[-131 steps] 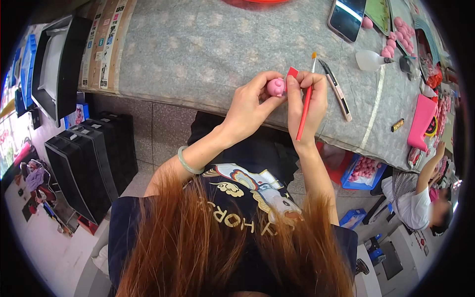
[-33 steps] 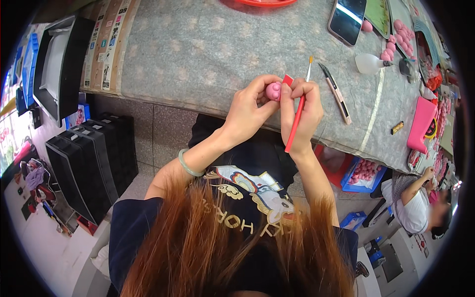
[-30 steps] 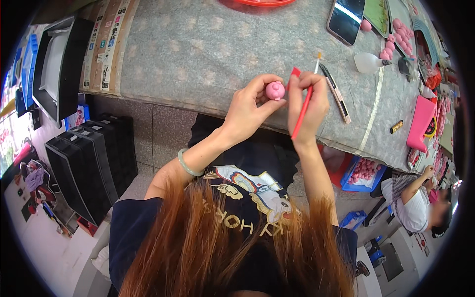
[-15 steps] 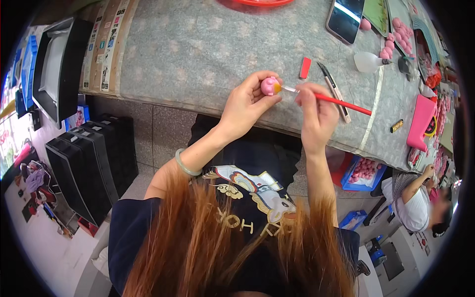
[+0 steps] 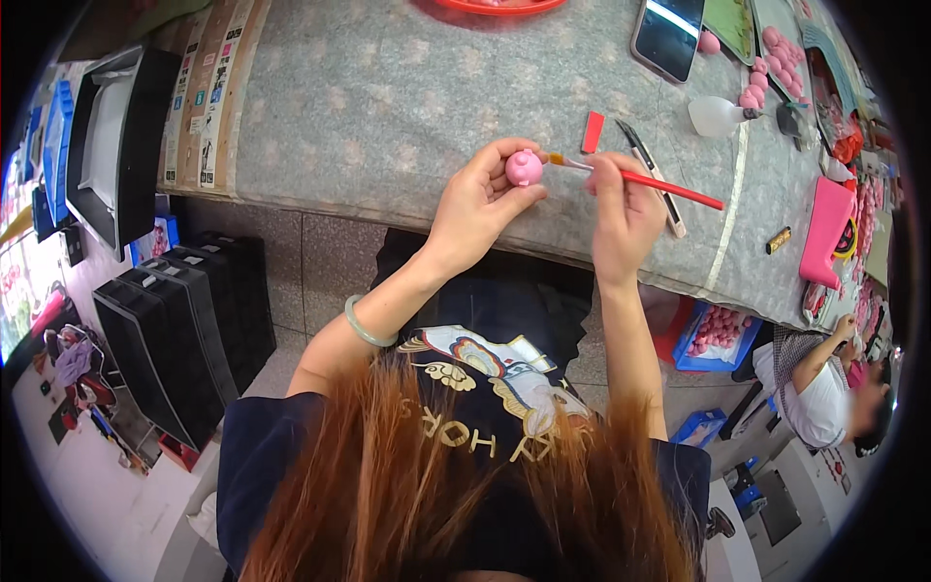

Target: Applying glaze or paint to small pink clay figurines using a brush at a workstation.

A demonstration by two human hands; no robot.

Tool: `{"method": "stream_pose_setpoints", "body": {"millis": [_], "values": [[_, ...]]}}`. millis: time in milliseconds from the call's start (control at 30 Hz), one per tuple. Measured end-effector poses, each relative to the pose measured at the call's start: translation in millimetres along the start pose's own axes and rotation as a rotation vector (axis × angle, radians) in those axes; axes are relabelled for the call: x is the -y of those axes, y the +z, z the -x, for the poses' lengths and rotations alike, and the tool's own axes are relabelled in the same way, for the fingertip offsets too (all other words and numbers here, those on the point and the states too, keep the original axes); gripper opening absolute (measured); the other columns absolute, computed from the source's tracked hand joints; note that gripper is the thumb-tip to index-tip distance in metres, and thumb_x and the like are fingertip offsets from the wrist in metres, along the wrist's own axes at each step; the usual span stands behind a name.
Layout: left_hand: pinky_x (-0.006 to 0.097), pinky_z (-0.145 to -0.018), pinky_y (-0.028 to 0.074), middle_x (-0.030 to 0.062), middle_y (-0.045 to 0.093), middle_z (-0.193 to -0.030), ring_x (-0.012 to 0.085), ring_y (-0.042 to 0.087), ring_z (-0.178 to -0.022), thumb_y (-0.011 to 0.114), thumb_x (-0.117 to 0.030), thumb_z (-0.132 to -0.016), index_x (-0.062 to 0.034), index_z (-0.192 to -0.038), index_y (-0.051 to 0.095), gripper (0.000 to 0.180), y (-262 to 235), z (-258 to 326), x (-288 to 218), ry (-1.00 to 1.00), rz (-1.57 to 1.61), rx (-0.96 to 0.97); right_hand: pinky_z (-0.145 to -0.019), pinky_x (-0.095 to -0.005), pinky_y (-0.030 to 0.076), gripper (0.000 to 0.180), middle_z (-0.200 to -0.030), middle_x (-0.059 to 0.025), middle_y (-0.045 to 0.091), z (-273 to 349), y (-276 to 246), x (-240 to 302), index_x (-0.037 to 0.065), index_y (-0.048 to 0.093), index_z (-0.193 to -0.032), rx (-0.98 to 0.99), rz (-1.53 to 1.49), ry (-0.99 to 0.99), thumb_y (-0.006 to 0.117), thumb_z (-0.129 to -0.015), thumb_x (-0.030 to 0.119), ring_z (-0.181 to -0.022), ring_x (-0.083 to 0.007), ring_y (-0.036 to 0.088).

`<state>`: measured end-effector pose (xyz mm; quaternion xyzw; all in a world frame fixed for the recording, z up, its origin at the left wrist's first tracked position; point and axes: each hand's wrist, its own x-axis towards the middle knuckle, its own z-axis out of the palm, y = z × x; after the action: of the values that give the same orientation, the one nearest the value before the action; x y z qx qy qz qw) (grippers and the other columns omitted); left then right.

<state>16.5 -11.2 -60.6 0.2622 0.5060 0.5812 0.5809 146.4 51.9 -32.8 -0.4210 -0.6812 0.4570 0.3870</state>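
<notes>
Between the thumb and fingers of my left hand (image 5: 475, 207) is a small round pink figurine (image 5: 525, 168) with little knobs on it, held above the table's near edge. My right hand (image 5: 624, 215) grips a paintbrush (image 5: 672, 188) with a red handle. Its yellowish-brown bristles point left, just off the figurine's upper right side. Beyond my right hand, a red rectangular block (image 5: 593, 132) and a slim craft knife (image 5: 652, 175) lie on the grey cloth.
A phone (image 5: 668, 39), a translucent squeeze bottle (image 5: 716, 115) and pink balls (image 5: 779, 60) lie toward the far right. A pink tape dispenser (image 5: 827, 233) stands at the right edge. Black cases (image 5: 160, 335) stand on the floor at left; another person (image 5: 810, 383) sits at right.
The brush tip has come off the figurine and risen slightly, now beside its upper right. The figurine appears turned in my left hand, showing a different side.
</notes>
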Motion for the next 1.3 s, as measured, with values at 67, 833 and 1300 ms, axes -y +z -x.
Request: {"method": "stream_pose_setpoints", "body": {"millis": [67,833,1300], "values": [[0.024,-0.08,0.046,0.0091,0.051,-0.109,0.0129,0.052,-0.095,0.054,0.002,-0.079,-0.0004,-0.11,0.044,0.033,0.8,0.7,-2.0,-0.005,-0.004,0.012,-0.054,-0.0183,0.036,0.013,-0.069,-0.0033,0.053,1.1,0.8,0.7,-0.003,0.058,-0.082,-0.05,-0.014,0.066,0.05,-0.084,0.007,-0.061,-0.006,0.046],[0.023,-0.081,0.045,0.0059,0.051,-0.103,0.0102,0.053,-0.091,0.056,0.004,-0.077,-0.0017,-0.106,0.043,0.032,13.0,1.2,-4.9,0.035,0.038,-0.014,-0.052,-0.0191,0.036,0.01,-0.068,-0.0065,0.055,-2.4,-5.0,11.2,-0.004,0.057,-0.077,0.116,-0.026,-0.123,0.053,-0.081,0.004,-0.06,-0.0094,0.049],[0.023,-0.074,0.046,0.0098,0.053,-0.099,0.0119,0.054,-0.083,0.061,0.005,-0.073,-0.0033,-0.098,0.04,0.034,24.1,10.1,3.2,0.198,-0.193,-0.117,-0.057,-0.02,0.038,0.012,-0.07,-0.0037,0.055,1.9,-16.7,15.6,-0.003,0.058,-0.081,0.129,-0.067,-0.122,0.053,-0.083,0.008,-0.062,-0.0079,0.049]]}}
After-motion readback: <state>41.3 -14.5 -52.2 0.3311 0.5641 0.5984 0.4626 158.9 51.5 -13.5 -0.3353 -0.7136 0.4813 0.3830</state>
